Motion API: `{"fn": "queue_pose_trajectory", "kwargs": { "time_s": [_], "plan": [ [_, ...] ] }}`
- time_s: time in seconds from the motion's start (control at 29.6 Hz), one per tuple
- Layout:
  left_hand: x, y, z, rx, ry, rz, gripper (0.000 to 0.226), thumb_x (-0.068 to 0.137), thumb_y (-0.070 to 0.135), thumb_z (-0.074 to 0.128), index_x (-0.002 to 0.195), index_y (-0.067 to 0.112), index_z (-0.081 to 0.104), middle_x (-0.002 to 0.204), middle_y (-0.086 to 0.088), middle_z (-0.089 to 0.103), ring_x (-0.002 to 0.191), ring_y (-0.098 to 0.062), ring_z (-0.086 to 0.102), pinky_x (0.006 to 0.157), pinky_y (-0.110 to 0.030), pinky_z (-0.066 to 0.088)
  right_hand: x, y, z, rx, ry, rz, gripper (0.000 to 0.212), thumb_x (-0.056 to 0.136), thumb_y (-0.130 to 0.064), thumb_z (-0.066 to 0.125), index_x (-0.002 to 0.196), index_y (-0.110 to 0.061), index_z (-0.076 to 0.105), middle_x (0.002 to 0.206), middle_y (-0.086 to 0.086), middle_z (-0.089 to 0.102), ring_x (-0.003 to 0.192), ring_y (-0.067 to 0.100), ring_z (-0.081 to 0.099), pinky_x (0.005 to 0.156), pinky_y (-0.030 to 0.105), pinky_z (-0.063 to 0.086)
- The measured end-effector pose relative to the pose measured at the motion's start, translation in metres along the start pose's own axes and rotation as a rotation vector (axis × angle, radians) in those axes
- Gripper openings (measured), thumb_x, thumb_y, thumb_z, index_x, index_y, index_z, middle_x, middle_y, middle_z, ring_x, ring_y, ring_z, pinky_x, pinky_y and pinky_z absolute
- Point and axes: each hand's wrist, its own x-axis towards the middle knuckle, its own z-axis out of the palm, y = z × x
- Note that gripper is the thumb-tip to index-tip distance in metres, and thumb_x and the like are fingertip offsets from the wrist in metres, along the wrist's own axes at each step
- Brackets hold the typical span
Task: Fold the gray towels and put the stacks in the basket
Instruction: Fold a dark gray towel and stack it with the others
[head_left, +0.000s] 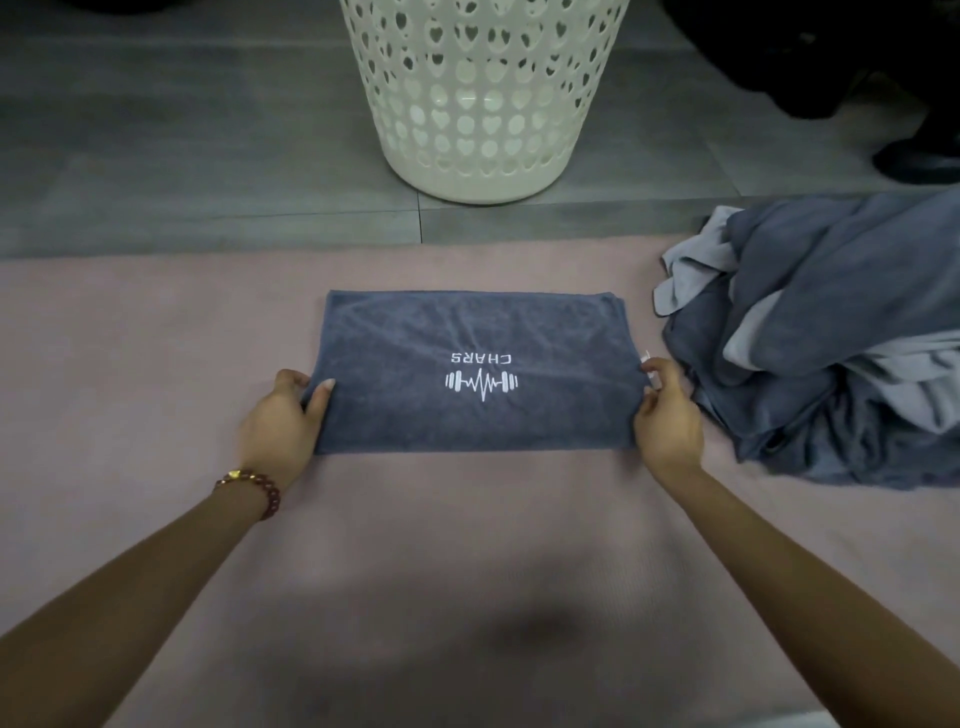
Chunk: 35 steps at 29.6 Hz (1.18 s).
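Observation:
A gray towel (415, 343) folded into a flat rectangle lies on the pink mat, its white barbell logo facing up. My left hand (283, 423) pinches the towel's left edge, thumb on top and fingers underneath. At the right edge my right hand (667, 415) pinches the towel beside a small white tag. A heap of unfolded gray towels (831, 338) lies to the right of it. The white perforated basket (483, 93) stands on the floor straight beyond the towel; its rim is out of view.
The pink mat (156, 364) covers the near floor and ends at gray tiles (182, 156) just beyond the towel. Dark cloth and a black shoe (919, 161) sit at the far right.

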Motion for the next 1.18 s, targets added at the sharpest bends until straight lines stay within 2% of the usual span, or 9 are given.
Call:
{"fn": "queue_pose_trajectory", "kwargs": {
  "time_s": [0.14, 0.37, 0.47, 0.61, 0.71, 0.81, 0.88, 0.98, 1.18],
  "plan": [
    [-0.060, -0.006, -0.029, -0.036, -0.022, 0.010, 0.034, 0.096, 0.040, 0.044, 0.110, 0.010, 0.050, 0.073, -0.012, 0.060, 0.079, -0.039, 0.060, 0.062, -0.034, 0.034, -0.059, 0.019, -0.032, 0.047, -0.110, 0.006, 0.033, 0.090, 0.003, 0.038, 0.118, -0.013, 0.047, 0.064, 0.006, 0.050, 0.060, 0.027, 0.051, 0.057, 0.032, 0.039],
    [-0.150, -0.053, -0.034, -0.116, -0.129, 0.024, 0.035, 0.092, 0.048, 0.036, 0.110, 0.019, 0.044, 0.072, -0.014, 0.065, 0.070, -0.039, 0.063, 0.056, -0.038, 0.044, -0.152, 0.049, -0.064, 0.144, -0.181, 0.211, 0.030, 0.092, -0.001, 0.044, 0.121, -0.007, 0.038, 0.080, 0.012, 0.056, 0.074, 0.032, 0.054, 0.067, 0.032, 0.036],
    [-0.134, -0.055, -0.030, -0.158, -0.088, -0.029, 0.027, 0.097, 0.032, 0.045, 0.113, 0.011, 0.047, 0.080, -0.019, 0.065, 0.077, -0.041, 0.063, 0.063, -0.040, 0.043, -0.139, 0.045, -0.059, 0.188, -0.199, 0.285, 0.035, 0.092, -0.011, 0.052, 0.122, -0.004, 0.034, 0.079, 0.006, 0.055, 0.082, 0.031, 0.056, 0.070, 0.031, 0.036],
    [-0.094, -0.042, -0.029, -0.424, -0.086, -0.128, 0.014, 0.097, 0.026, 0.048, 0.108, 0.018, 0.045, 0.080, -0.019, 0.064, 0.072, -0.035, 0.061, 0.070, -0.047, 0.051, -0.085, 0.023, -0.055, 0.302, -0.298, 0.407, 0.047, 0.091, -0.022, 0.059, 0.126, -0.006, 0.033, 0.106, 0.007, 0.046, 0.095, 0.021, 0.047, 0.079, 0.030, 0.037],
    [-0.060, -0.029, -0.023, -0.539, -0.110, -0.181, 0.022, 0.095, 0.026, 0.050, 0.112, 0.017, 0.040, 0.087, -0.016, 0.059, 0.077, -0.026, 0.056, 0.077, -0.047, 0.049, -0.054, 0.016, -0.043, 0.248, -0.355, 0.434, 0.031, 0.089, -0.025, 0.061, 0.109, -0.012, 0.041, 0.102, 0.005, 0.046, 0.095, 0.021, 0.047, 0.078, 0.030, 0.038],
    [-0.041, -0.011, -0.015, -0.523, -0.140, -0.099, 0.030, 0.095, 0.019, 0.050, 0.122, 0.012, 0.039, 0.099, -0.012, 0.054, 0.086, -0.023, 0.052, 0.081, -0.039, 0.043, -0.038, 0.006, -0.031, 0.191, -0.355, 0.460, 0.033, 0.090, -0.029, 0.057, 0.107, -0.001, 0.056, 0.103, 0.013, 0.057, 0.097, 0.029, 0.054, 0.076, 0.031, 0.039],
    [-0.036, -0.004, -0.008, -0.501, -0.142, -0.032, 0.028, 0.096, 0.014, 0.048, 0.123, 0.011, 0.039, 0.102, -0.008, 0.054, 0.088, -0.022, 0.051, 0.082, -0.036, 0.042, -0.034, 0.003, -0.025, 0.150, -0.325, 0.513, 0.043, 0.094, -0.029, 0.051, 0.120, 0.005, 0.054, 0.116, 0.018, 0.058, 0.109, 0.035, 0.055, 0.082, 0.034, 0.040],
    [-0.038, -0.004, -0.001, -0.431, -0.121, 0.023, 0.027, 0.095, 0.010, 0.046, 0.121, 0.012, 0.041, 0.100, -0.003, 0.056, 0.088, -0.023, 0.051, 0.081, -0.032, 0.040, -0.036, 0.010, -0.020, 0.060, -0.273, 0.506, 0.040, 0.098, -0.025, 0.043, 0.116, 0.008, 0.056, 0.119, 0.023, 0.059, 0.109, 0.037, 0.055, 0.077, 0.032, 0.038],
    [-0.033, -0.010, 0.003, -0.350, -0.104, 0.123, 0.023, 0.092, 0.009, 0.048, 0.112, 0.018, 0.044, 0.090, -0.007, 0.061, 0.080, -0.030, 0.056, 0.076, -0.042, 0.047, -0.042, 0.023, -0.017, 0.002, -0.188, 0.335, 0.028, 0.098, -0.021, 0.040, 0.108, 0.002, 0.052, 0.108, 0.022, 0.060, 0.099, 0.037, 0.056, 0.074, 0.031, 0.036]
  ]
}}
